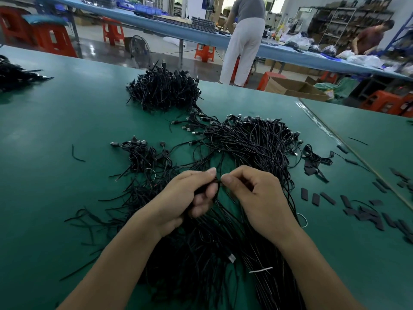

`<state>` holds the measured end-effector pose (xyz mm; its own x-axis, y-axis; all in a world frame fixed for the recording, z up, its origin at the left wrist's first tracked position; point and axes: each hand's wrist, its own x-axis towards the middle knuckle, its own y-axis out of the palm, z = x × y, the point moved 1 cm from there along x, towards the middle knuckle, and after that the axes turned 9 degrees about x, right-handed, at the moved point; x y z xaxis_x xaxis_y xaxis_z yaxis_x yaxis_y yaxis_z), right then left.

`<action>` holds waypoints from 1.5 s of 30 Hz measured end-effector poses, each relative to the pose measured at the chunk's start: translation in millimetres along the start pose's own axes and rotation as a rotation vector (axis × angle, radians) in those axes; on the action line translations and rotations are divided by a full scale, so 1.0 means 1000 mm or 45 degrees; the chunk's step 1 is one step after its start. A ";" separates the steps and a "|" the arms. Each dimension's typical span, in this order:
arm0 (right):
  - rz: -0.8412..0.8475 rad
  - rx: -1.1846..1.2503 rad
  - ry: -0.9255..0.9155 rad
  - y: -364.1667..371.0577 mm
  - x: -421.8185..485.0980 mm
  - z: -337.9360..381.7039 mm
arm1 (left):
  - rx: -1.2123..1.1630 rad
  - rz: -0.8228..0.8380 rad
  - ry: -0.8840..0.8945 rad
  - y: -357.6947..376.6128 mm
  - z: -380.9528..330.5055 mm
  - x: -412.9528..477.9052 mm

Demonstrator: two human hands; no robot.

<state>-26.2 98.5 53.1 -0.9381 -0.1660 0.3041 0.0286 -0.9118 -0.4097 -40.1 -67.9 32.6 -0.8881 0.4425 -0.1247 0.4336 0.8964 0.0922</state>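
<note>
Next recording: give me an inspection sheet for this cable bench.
Surface: green table mat, taped seam at right.
Job's things: thin black cable pinched between both hands; black sleeve pieces scattered at right.
Clutter: wire scraps at left; white tie strip.
Hands: left hand and right hand each pinch the cable.
Cables: loose cable spread under the hands; bundled pile farther back.
Surroundings: second bench, standing person, red stools, cardboard box.
</note>
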 end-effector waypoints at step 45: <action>0.048 -0.726 -0.215 0.035 0.004 0.015 | -0.110 -0.196 -0.135 0.005 0.003 0.000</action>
<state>-23.5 59.8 52.7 -0.8707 -0.2946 0.3939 -0.1729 -0.5665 -0.8057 -37.4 -63.4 30.2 -0.9199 0.3047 -0.2468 0.2750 0.9500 0.1479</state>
